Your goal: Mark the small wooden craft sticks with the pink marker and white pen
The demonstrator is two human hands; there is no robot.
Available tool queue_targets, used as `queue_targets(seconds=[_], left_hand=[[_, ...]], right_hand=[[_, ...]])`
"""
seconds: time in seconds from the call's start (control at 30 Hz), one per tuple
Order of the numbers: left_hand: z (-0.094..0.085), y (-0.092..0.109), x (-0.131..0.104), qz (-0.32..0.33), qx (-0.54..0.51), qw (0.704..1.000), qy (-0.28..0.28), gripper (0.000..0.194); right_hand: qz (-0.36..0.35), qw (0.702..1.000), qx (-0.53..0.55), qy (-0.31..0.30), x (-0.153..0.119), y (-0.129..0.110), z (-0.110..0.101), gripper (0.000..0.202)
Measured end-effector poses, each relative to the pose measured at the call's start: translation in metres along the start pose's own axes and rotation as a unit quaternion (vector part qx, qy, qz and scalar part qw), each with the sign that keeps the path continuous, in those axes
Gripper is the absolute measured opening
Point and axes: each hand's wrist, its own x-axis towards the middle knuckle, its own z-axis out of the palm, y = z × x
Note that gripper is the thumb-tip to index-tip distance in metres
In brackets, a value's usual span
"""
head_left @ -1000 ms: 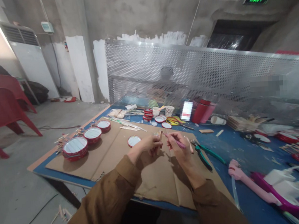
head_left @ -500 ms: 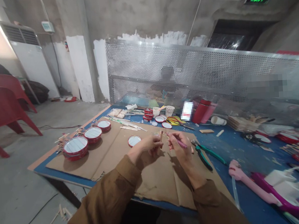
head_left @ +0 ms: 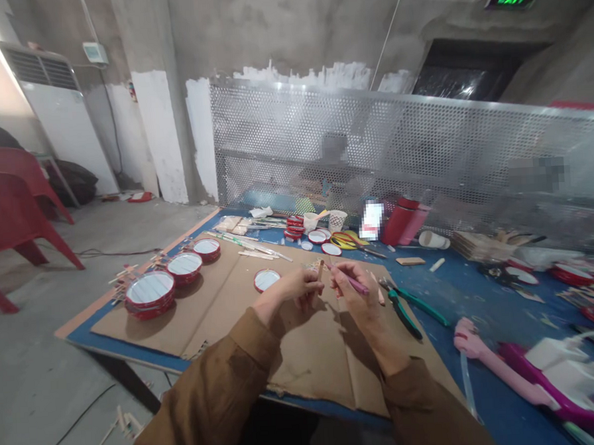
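Observation:
My left hand (head_left: 303,285) is closed on a short wooden stick (head_left: 321,270), held upright over the cardboard sheet (head_left: 222,313). Between the fingers of my right hand (head_left: 354,282) is a slim purple pen (head_left: 357,286), its front end pointing at the stick. Whether the pen touches the stick is too small to tell. A small round red-rimmed lid with a pale face (head_left: 267,280) lies just left of my left hand. Green-handled pliers (head_left: 406,313) rest right of my right hand.
Stacks of red-rimmed round pieces (head_left: 150,290) stand on the cardboard's left. Behind are wooden sticks (head_left: 256,254), yellow-handled scissors (head_left: 345,240), a phone (head_left: 371,220) and a red bottle (head_left: 400,222). A pink glue gun (head_left: 503,364) lies at right. A perforated metal screen (head_left: 283,143) backs the table.
My right hand has shifted slightly left, bringing the pen's front end closer to the stick. My left hand and the stick stay nearly still.

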Motion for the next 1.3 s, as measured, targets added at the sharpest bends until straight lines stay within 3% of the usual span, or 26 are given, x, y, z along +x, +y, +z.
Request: queue_targets(seconds=[0.27, 1.03, 1.3], left_hand=[[0.001, 0.005, -0.002, -0.026, 0.008, 1.0, 0.006, 0.014], [0.001, 0.003, 0.0, -0.026, 0.016, 1.0, 0.005, 0.022], [0.002, 0.011, -0.004, -0.043, 0.026, 0.999, 0.002, 0.015]], right_hand=[[-0.015, 0.999, -0.032, -0.004, 0.0, 0.004, -0.001, 0.03], [-0.043, 0.996, -0.073, 0.009, 0.0, 0.004, -0.001, 0.028], [-0.041, 0.997, -0.067, 0.015, 0.0, 0.007, -0.001, 0.027]])
